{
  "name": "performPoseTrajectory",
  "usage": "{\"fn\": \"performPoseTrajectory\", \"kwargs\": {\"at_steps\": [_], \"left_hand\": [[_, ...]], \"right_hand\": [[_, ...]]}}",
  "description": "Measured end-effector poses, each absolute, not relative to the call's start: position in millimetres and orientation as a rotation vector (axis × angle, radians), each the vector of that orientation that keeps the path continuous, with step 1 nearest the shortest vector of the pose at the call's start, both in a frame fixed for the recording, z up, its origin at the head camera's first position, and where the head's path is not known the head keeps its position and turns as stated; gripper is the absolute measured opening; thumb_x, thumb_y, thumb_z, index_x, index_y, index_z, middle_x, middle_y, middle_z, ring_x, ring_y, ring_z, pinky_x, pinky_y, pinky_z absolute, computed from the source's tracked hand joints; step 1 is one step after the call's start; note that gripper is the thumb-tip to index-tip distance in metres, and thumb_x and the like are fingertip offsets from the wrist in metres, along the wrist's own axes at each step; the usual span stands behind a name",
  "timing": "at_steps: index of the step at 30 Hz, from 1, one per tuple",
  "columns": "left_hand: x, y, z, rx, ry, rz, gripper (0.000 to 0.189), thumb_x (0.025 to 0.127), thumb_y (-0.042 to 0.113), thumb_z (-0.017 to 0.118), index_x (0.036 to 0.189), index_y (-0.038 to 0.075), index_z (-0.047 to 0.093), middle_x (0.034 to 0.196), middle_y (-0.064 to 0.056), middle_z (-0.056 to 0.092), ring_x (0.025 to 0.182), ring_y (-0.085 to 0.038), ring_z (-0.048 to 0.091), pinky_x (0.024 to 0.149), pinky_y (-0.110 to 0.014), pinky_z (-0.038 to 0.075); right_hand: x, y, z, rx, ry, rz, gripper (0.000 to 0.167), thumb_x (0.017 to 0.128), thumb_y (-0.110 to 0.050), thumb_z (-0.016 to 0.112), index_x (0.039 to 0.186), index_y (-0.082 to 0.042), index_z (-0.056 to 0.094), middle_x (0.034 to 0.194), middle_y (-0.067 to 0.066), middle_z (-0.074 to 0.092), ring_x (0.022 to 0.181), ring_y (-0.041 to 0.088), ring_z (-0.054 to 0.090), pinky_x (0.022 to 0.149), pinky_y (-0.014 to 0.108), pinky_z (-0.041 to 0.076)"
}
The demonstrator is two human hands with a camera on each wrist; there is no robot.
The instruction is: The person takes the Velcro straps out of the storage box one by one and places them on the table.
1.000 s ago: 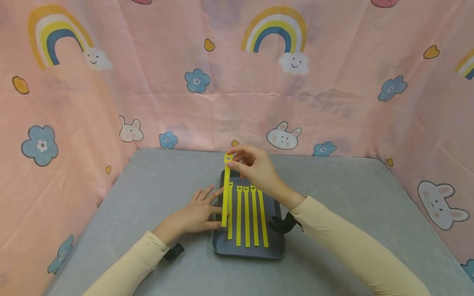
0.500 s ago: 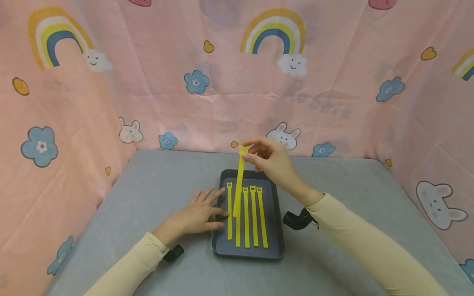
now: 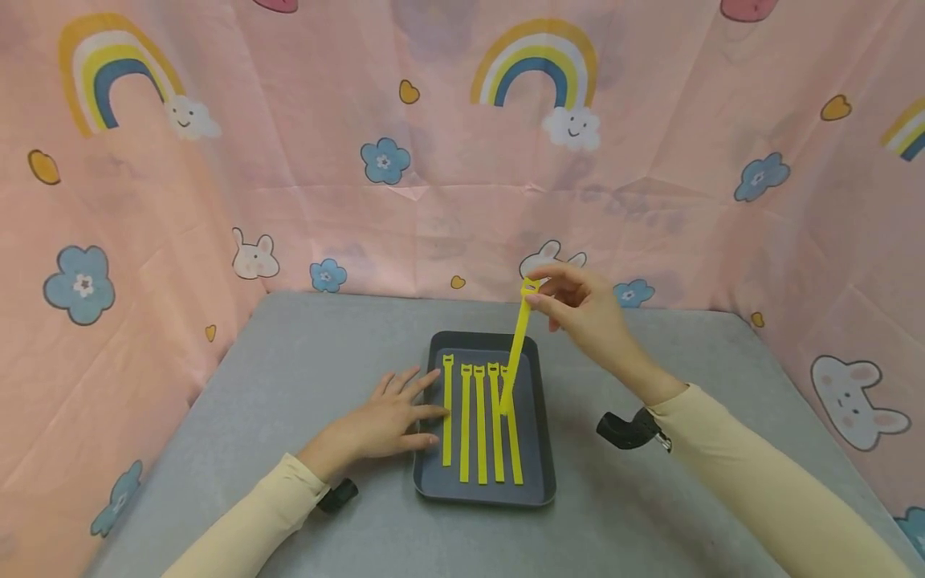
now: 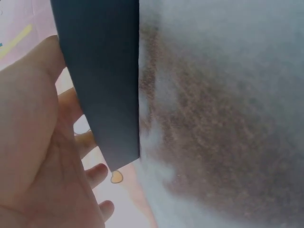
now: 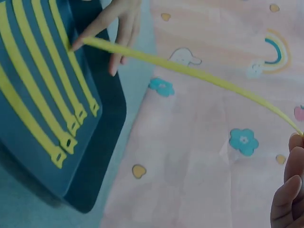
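Several yellow hook-and-loop cable ties (image 3: 466, 425) lie side by side, slotted heads away from me, in a dark grey tray (image 3: 536, 449). Between thumb and fingers, my right hand (image 3: 588, 313) pinches the slotted head of another yellow cable tie (image 3: 520, 325), above the tray's far right corner. Its tail slants down over the rightmost ties; the right wrist view shows it bowed. At the tray's left edge rests my left hand (image 3: 383, 421), fingers spread, one fingertip at the leftmost tie (image 3: 447, 433). The left wrist view shows its palm beside the tray's side wall (image 4: 102, 85).
The tray stands on a grey cloth-covered table (image 3: 303, 345). A pink patterned curtain (image 3: 448, 201) rises behind and at both sides. A black wrist mount (image 3: 625, 429) hangs under the right wrist, and another black mount (image 3: 337, 495) sits under the left.
My right hand has carried the held cable tie from the tray's left side across to its right, rising slightly. My left hand has stayed nearly still.
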State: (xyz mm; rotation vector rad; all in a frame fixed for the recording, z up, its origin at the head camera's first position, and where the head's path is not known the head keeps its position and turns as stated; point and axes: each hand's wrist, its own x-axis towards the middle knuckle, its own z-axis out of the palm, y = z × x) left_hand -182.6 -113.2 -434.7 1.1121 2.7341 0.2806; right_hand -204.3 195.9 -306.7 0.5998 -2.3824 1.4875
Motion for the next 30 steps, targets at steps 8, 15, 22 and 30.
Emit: {"fn": "performPoseTrajectory", "kwargs": {"at_steps": [8, 15, 22, 30], "left_hand": [[-182.4, -112.0, -432.1, 1.109, 2.724, 0.281, 0.045, 0.097, 0.050, 0.056, 0.136, 0.029, 0.061, 0.167, -0.011, 0.017, 0.153, -0.044, 0.012, 0.118, -0.070, 0.012], [-182.9, -112.5, -431.1, 1.120, 2.723, 0.268, 0.044, 0.097, 0.051, 0.057, 0.135, 0.030, 0.062, 0.167, -0.011, 0.018, 0.153, -0.044, 0.013, 0.118, -0.070, 0.013], [-182.5, -113.3, -429.9, 1.142, 2.729, 0.279, 0.043, 0.096, 0.048, 0.059, 0.133, 0.026, 0.063, 0.165, -0.011, 0.025, 0.152, -0.044, 0.017, 0.117, -0.070, 0.014], [-182.8, -111.5, -429.5, 1.217, 2.761, 0.209, 0.043, 0.096, 0.047, 0.059, 0.132, 0.023, 0.064, 0.153, -0.005, 0.047, 0.149, -0.038, 0.029, 0.117, -0.069, 0.018]], "right_hand": [[-201.4, 223.5, -313.3, 0.527, -2.408, 1.484, 0.029, 0.092, -0.014, 0.071, 0.120, -0.009, 0.066, 0.082, -0.015, 0.067, 0.057, 0.016, 0.056, 0.054, 0.028, 0.048], [-198.2, 246.0, -319.1, 0.409, -2.470, 1.445, 0.033, 0.091, -0.021, 0.073, 0.122, -0.012, 0.066, 0.083, -0.013, 0.068, 0.059, 0.019, 0.058, 0.055, 0.027, 0.050], [-198.1, 266.5, -325.8, 0.297, -2.499, 1.526, 0.035, 0.091, -0.024, 0.073, 0.124, -0.015, 0.065, 0.086, -0.006, 0.070, 0.061, 0.020, 0.058, 0.058, 0.029, 0.052], [-197.0, 288.4, -330.8, 0.215, -2.497, 1.562, 0.033, 0.093, -0.026, 0.070, 0.123, -0.013, 0.065, 0.082, -0.016, 0.070, 0.060, 0.021, 0.058, 0.058, 0.027, 0.051]]}}
